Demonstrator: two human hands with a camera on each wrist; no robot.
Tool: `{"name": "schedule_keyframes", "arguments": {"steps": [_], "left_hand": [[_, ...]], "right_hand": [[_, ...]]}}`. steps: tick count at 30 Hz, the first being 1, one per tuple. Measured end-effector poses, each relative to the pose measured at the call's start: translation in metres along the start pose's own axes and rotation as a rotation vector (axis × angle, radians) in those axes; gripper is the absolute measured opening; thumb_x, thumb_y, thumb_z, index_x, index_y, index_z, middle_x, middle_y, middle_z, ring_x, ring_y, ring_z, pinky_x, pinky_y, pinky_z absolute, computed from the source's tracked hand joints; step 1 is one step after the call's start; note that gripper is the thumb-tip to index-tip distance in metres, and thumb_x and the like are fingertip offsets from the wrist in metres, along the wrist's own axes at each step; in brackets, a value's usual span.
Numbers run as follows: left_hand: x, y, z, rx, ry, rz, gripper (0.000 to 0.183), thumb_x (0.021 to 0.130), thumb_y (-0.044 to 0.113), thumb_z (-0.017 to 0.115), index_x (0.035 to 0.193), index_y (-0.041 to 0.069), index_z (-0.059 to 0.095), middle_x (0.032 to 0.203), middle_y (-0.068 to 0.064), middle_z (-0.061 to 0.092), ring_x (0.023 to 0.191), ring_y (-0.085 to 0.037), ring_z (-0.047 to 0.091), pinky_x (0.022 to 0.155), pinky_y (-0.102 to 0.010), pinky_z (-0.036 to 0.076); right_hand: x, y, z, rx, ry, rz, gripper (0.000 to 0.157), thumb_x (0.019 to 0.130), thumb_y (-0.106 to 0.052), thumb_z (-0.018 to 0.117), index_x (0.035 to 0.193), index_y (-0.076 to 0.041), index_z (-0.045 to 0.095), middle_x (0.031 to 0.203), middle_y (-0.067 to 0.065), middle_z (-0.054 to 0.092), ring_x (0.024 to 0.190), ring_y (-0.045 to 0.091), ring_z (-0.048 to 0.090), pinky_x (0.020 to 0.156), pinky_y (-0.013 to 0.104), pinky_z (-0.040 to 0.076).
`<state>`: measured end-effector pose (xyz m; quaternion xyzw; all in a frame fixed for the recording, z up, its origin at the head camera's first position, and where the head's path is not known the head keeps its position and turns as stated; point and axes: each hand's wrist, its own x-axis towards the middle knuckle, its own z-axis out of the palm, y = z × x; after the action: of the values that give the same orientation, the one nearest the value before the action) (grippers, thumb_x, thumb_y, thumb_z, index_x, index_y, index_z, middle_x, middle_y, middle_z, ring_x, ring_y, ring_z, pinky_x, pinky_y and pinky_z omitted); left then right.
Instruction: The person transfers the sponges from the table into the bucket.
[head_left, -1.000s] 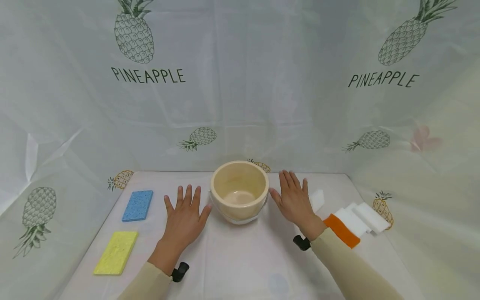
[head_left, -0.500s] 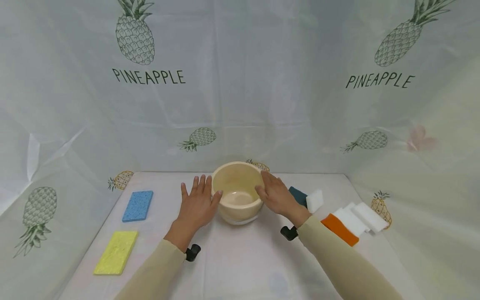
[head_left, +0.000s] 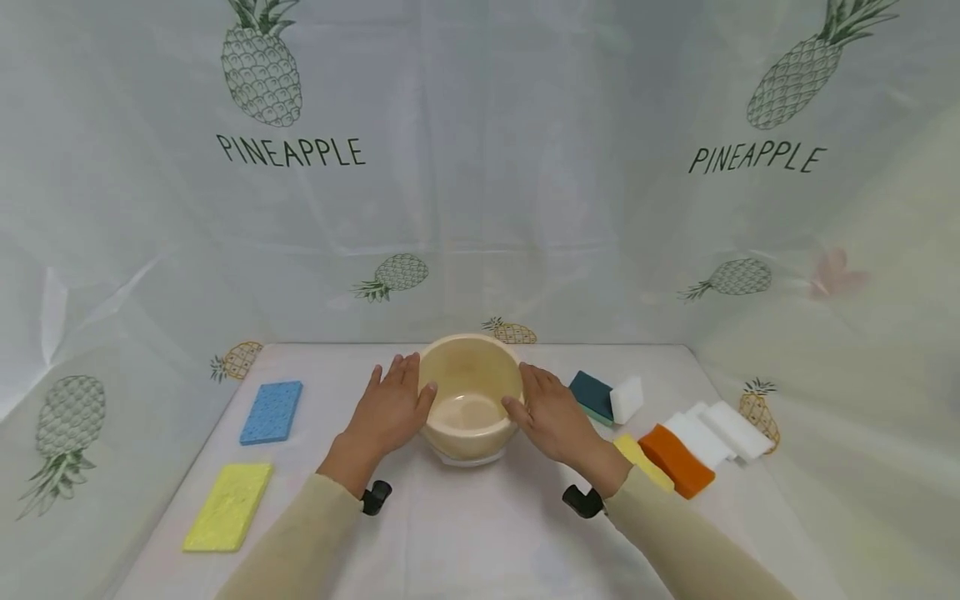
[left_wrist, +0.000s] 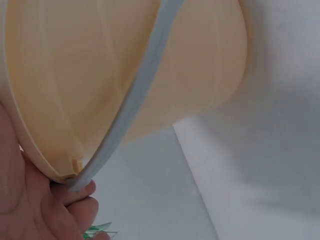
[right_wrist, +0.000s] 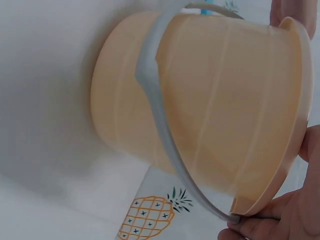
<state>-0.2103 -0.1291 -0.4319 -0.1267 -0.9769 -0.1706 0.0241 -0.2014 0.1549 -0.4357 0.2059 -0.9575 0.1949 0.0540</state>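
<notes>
Plainly, a round cream plastic bucket (head_left: 467, 379) with a grey handle (right_wrist: 148, 75) is between the left hand (head_left: 386, 410) and right hand (head_left: 557, 417), which pinch its rim (right_wrist: 305, 90); a flat blue sponge (head_left: 271, 412) lies to its left.

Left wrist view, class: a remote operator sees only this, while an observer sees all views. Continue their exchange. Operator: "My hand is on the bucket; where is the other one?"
Observer: The right hand holds the bucket by its rim.
Operator: What lies left of the bucket?
Observer: A yellow sponge, with a blue sponge farther from the head camera.
Operator: And to the right?
Observer: Among other things, an orange block.
</notes>
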Motion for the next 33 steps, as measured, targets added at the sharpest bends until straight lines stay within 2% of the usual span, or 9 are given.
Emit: {"name": "schedule_keyframes", "arguments": {"steps": [6, 11, 15, 20, 24, 33], "left_hand": [[-0.021, 0.006, 0.0, 0.07, 0.014, 0.026, 0.075, 0.112, 0.046, 0.041, 0.162, -0.008, 0.029, 0.164, -0.027, 0.04, 0.158, -0.042, 0.031, 0.128, -0.064, 0.02], [-0.04, 0.008, 0.001, 0.078, 0.028, 0.032, 0.074, 0.112, 0.045, 0.042, 0.162, -0.008, 0.031, 0.164, -0.027, 0.04, 0.157, -0.043, 0.033, 0.127, -0.065, 0.022], [-0.051, 0.01, 0.001, 0.069, 0.042, 0.027, 0.073, 0.112, 0.044, 0.043, 0.161, -0.009, 0.032, 0.164, -0.027, 0.041, 0.156, -0.043, 0.033, 0.127, -0.065, 0.022], [-0.057, 0.014, 0.005, 0.054, 0.08, 0.015, 0.073, 0.112, 0.041, 0.045, 0.159, -0.012, 0.032, 0.163, -0.03, 0.04, 0.156, -0.045, 0.032, 0.126, -0.067, 0.023], [-0.06, 0.016, 0.006, 0.051, 0.102, 0.006, 0.073, 0.111, 0.04, 0.046, 0.159, -0.012, 0.032, 0.164, -0.03, 0.038, 0.156, -0.045, 0.032, 0.126, -0.067, 0.023], [-0.063, 0.019, 0.002, 0.02, 0.085, -0.003, 0.072, 0.112, 0.041, 0.045, 0.161, -0.01, 0.031, 0.165, -0.029, 0.037, 0.157, -0.044, 0.03, 0.127, -0.067, 0.021]], "right_hand": [[-0.023, -0.01, 0.002, -0.008, 0.054, 0.007, 0.074, 0.109, -0.045, 0.053, 0.157, 0.01, 0.04, 0.157, 0.027, 0.05, 0.145, 0.046, 0.048, 0.118, 0.062, 0.041], [-0.043, -0.021, -0.001, 0.009, 0.042, 0.021, 0.072, 0.108, -0.043, 0.056, 0.157, 0.007, 0.041, 0.156, 0.025, 0.051, 0.145, 0.043, 0.048, 0.116, 0.061, 0.044], [-0.051, -0.024, 0.0, 0.012, 0.045, 0.022, 0.072, 0.109, -0.045, 0.055, 0.158, 0.004, 0.041, 0.157, 0.023, 0.051, 0.146, 0.041, 0.047, 0.116, 0.061, 0.044], [-0.049, -0.023, 0.004, -0.044, 0.092, -0.014, 0.069, 0.109, -0.042, 0.055, 0.157, 0.005, 0.043, 0.157, 0.024, 0.051, 0.147, 0.042, 0.047, 0.117, 0.062, 0.042], [-0.04, -0.023, 0.005, -0.106, 0.106, -0.042, 0.066, 0.109, -0.038, 0.054, 0.155, 0.008, 0.045, 0.158, 0.026, 0.05, 0.15, 0.043, 0.044, 0.121, 0.063, 0.036], [-0.025, -0.019, 0.01, -0.104, 0.036, -0.014, 0.069, 0.112, -0.043, 0.043, 0.162, 0.004, 0.035, 0.167, 0.023, 0.038, 0.158, 0.04, 0.032, 0.127, 0.064, 0.025]]}}
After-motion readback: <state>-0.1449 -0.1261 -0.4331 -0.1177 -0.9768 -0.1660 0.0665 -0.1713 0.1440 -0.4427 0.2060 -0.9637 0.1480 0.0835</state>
